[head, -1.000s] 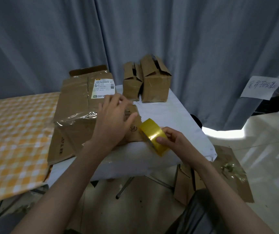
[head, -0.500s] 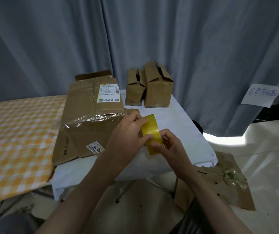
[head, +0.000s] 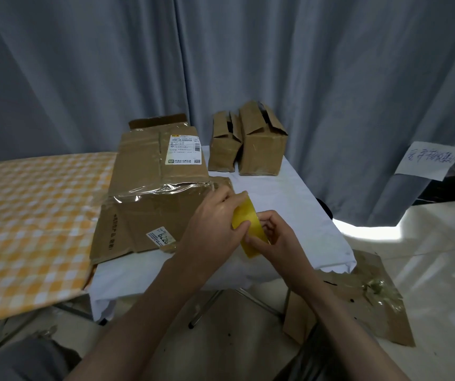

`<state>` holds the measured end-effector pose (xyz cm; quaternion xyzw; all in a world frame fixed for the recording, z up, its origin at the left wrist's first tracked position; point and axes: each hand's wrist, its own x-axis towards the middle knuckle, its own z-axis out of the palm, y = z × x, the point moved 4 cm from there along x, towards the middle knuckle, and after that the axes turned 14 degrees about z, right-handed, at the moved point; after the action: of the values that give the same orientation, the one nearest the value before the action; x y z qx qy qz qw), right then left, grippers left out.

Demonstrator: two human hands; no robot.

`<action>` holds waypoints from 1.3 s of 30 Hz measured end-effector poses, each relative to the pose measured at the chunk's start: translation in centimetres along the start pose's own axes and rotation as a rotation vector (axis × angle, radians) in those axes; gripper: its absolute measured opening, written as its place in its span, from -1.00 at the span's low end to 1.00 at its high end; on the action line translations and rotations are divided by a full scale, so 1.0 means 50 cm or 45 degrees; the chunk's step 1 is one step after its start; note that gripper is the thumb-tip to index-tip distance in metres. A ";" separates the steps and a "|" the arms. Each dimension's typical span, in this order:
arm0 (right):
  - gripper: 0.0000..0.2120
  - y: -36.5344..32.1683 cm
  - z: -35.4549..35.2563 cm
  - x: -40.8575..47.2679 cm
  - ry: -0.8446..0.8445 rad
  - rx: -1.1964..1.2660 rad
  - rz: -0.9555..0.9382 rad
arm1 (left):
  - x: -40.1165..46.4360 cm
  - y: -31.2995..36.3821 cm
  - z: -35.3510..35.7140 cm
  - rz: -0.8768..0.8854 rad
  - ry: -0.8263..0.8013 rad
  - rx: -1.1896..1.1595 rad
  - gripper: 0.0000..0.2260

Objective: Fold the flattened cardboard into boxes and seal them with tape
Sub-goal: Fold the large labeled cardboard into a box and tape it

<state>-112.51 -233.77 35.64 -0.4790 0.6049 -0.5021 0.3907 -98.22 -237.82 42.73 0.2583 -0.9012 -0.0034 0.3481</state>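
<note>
Yellow tape roll (head: 249, 226) held beside flattened cardboard (head: 152, 196) on table.

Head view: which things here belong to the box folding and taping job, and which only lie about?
Part of the job:
- yellow roll of tape, held by left hand and right hand
- flattened brown cardboard with white labels
- two folded brown cardboard boxes

Just lying about:
- orange checked cloth
- white handwritten paper note
- torn cardboard on the floor

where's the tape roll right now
Head view, centre-right: the tape roll is held between both hands, above the white table's near edge, right of the flattened cardboard.
</note>
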 end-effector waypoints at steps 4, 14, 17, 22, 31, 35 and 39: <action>-0.62 0.007 0.004 -0.009 -0.043 -0.014 0.076 | 0.000 0.008 0.010 0.045 -0.038 0.037 -0.68; -0.67 0.003 0.012 -0.010 0.095 0.006 0.053 | -0.009 0.024 0.016 0.052 0.171 -0.020 -0.86; -0.67 0.003 0.007 -0.011 0.067 0.033 0.072 | -0.006 0.016 0.017 0.029 0.210 -0.032 -0.88; -0.64 0.005 -0.005 -0.014 0.051 0.135 0.111 | -0.014 -0.019 0.014 -0.069 0.170 -0.023 -0.66; -0.64 0.008 0.002 -0.015 0.088 0.136 0.078 | -0.031 -0.016 0.006 -0.019 0.204 0.028 -0.74; -0.61 0.015 0.004 -0.015 0.084 0.128 0.085 | -0.026 -0.017 0.003 -0.055 0.186 -0.048 -0.77; -0.60 0.015 0.000 -0.013 0.084 0.104 0.068 | -0.021 -0.014 0.005 -0.107 0.116 -0.141 -0.78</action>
<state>-112.49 -233.13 34.87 -0.4294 0.6089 -0.5313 0.4031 -97.39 -237.97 41.77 0.2761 -0.8713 -0.0560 0.4019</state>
